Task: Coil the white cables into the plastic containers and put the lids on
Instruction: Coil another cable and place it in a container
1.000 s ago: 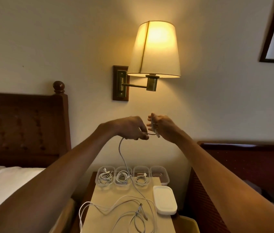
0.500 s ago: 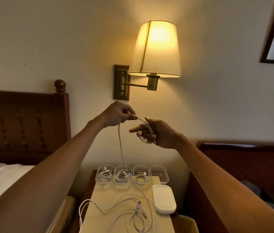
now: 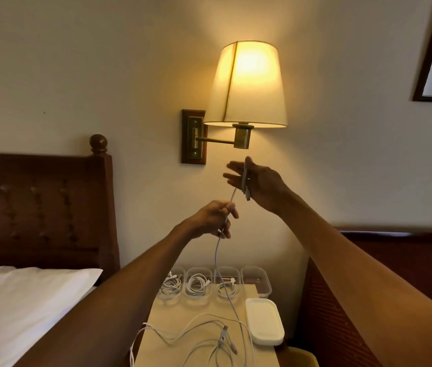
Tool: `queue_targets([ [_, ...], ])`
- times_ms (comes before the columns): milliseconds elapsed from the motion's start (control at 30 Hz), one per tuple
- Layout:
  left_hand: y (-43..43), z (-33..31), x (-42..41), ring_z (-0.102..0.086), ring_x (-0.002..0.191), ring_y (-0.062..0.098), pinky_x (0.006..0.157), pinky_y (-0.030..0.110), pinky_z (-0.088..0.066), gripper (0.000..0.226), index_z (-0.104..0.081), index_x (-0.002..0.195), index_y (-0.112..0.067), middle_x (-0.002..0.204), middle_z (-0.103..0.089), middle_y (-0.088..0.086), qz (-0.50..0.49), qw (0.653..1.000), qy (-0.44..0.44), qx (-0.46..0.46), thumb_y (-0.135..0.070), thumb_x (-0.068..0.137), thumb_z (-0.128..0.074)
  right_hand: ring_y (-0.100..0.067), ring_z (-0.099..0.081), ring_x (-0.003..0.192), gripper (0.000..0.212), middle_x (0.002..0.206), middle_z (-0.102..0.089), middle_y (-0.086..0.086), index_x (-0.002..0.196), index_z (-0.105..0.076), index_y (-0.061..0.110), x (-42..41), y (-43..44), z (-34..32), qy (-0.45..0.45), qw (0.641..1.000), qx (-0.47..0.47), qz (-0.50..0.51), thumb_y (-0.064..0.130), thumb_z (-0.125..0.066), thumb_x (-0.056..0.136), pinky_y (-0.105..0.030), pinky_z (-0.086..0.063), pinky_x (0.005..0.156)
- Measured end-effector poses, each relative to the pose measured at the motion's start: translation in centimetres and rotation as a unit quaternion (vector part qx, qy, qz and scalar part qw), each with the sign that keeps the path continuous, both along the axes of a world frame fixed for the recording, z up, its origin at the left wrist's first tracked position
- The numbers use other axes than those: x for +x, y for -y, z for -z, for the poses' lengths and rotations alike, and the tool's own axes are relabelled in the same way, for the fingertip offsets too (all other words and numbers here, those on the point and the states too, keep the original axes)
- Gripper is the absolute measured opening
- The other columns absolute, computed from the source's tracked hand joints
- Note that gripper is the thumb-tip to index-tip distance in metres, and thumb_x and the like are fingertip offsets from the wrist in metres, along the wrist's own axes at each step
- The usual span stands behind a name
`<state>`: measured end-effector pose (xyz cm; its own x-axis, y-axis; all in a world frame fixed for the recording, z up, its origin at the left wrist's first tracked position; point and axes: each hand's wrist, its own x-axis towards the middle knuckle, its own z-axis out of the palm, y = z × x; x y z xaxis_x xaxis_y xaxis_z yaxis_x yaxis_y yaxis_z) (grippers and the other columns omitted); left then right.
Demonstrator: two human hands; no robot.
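My left grip [image 3: 213, 219], raised above the bench [image 3: 172, 321], pinches the white cable [image 3: 217, 258] between thumb and curled fingers. The cable runs up to my right grip [image 3: 256, 181], whose fingers are straight and spread with the cable looped round them. Below the left grip the cable drops to the near half of the bench among the loose cables [image 3: 209, 337]; four plastic containers [image 3: 265, 290] stand in a row at the far edge, the three on the left holding coiled cables, and the white lids [image 3: 264, 321] lie near the right edge.
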<state>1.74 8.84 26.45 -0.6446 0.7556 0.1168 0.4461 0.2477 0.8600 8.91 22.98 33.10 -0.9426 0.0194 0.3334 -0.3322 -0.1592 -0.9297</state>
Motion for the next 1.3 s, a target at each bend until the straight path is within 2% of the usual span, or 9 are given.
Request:
queue_targets([
  [200, -0.9, -0.3, 1.2, -0.048, 0.056, 0.014, 0.059, 0.031, -0.051, 0.037, -0.057, 0.105, -0.007, 0.070, -0.043, 0.005, 0.076, 0.995, -0.040, -0.047, -0.035, 0.108, -0.032, -0.035, -0.043, 0.133, 0.046, 0.137, -0.048, -0.013, 0.138, -0.046, 0.007, -1.9, -1.9, -0.6, -0.022, 0.978, 0.096, 0.184, 0.035, -0.031, 0.106, -0.040, -0.036, 0.104],
  [300, -0.6, -1.2, 0.8, -0.039, 0.056, 0.014, 0.054, 0.029, -0.040, 0.034, -0.062, 0.105, -0.007, 0.068, -0.040, 0.003, 0.070, 0.995, -0.052, -0.044, -0.031, 0.107, -0.037, -0.025, -0.057, 0.095, 0.045, 0.107, -0.058, -0.021, 0.125, -0.052, -0.004, -1.9, -3.0, 0.5, -0.011, 0.951, 0.174, 0.256, 0.032, -0.032, 0.106, -0.033, -0.047, 0.081],
  [400, -0.4, -2.2, 0.2, -0.054, 0.067, 0.015, 0.062, 0.030, -0.047, 0.026, -0.070, 0.109, -0.010, 0.082, -0.061, 0.003, 0.043, 0.973, -0.212, -0.077, -0.026, 0.102, -0.051, -0.015, -0.044, 0.064, 0.043, 0.074, -0.048, -0.007, 0.100, -0.056, -0.001, -1.4, -3.2, 2.5, 0.027, 0.934, 0.234, 0.270, 0.033, -0.031, 0.106, -0.025, -0.038, 0.057],
  [500, -0.3, -3.2, 0.0, -0.063, 0.082, 0.022, 0.073, 0.037, -0.053, 0.022, -0.074, 0.107, -0.009, 0.091, -0.070, 0.004, 0.040, 0.950, -0.301, -0.070, -0.024, 0.097, -0.061, -0.012, -0.045, 0.064, 0.041, 0.073, -0.051, -0.003, 0.077, -0.050, 0.012, -1.7, -2.8, 4.6, 0.059, 0.912, 0.305, 0.269, 0.032, -0.030, 0.106, -0.026, -0.038, 0.058],
  [600, -0.2, -4.1, -0.5, -0.065, 0.081, 0.016, 0.071, 0.030, -0.053, 0.017, -0.076, 0.102, -0.010, 0.090, -0.072, 0.002, 0.027, 0.941, -0.334, -0.040, -0.020, 0.094, -0.065, -0.020, -0.066, 0.071, 0.043, 0.088, -0.061, -0.015, 0.086, -0.055, 0.008, -2.2, -2.6, 5.9, 0.093, 0.903, 0.341, 0.244, 0.035, -0.027, 0.106, -0.037, -0.055, 0.070],
  [733, 0.2, -5.2, -1.9, -0.063, 0.077, -0.003, 0.066, 0.016, -0.046, 0.014, -0.077, 0.097, -0.016, 0.086, -0.070, -0.011, -0.002, 0.941, -0.339, -0.014, -0.026, 0.088, -0.073, -0.016, -0.068, 0.059, 0.049, 0.108, -0.067, -0.026, 0.115, -0.047, -0.008, -1.3, -3.1, 7.3, 0.147, 0.931, 0.301, 0.142, 0.034, -0.022, 0.107, -0.025, -0.056, 0.064],
  [967, 0.5, -5.7, -4.2, -0.065, 0.084, 0.009, 0.069, 0.027, -0.054, 0.016, -0.078, 0.093, -0.017, 0.086, -0.072, -0.006, -0.045, 0.938, -0.339, 0.049, -0.029, 0.083, -0.077, -0.009, -0.031, 0.040, 0.082, 0.065, -0.061, -0.009, 0.115, -0.064, -0.010, -0.1, -3.1, 5.9, 0.202, 0.970, 0.110, -0.079, 0.054, -0.015, 0.103, -0.018, -0.028, 0.042],
  [1167, 0.9, -3.0, -5.1, -0.063, 0.084, 0.023, 0.071, 0.047, -0.055, 0.016, -0.077, 0.097, -0.020, 0.085, -0.070, -0.001, -0.099, 0.953, -0.283, 0.030, -0.030, 0.094, -0.064, -0.008, -0.034, 0.032, 0.048, 0.053, -0.054, 0.000, 0.113, -0.051, -0.002, 0.8, -3.2, 4.5, 0.163, 0.969, -0.042, -0.178, 0.039, -0.028, 0.105, -0.013, -0.028, 0.037],
  [1300, 0.8, -1.1, -4.1, -0.058, 0.071, 0.021, 0.057, 0.036, -0.048, 0.026, -0.074, 0.100, -0.017, 0.077, -0.064, 0.002, -0.102, 0.977, -0.188, -0.023, -0.025, 0.103, -0.050, -0.008, -0.034, 0.035, 0.040, 0.055, -0.051, 0.002, 0.127, -0.043, 0.001, 0.8, -3.1, 3.8, 0.103, 0.979, -0.102, -0.145, 0.031, -0.028, 0.105, -0.017, -0.035, 0.041],
])
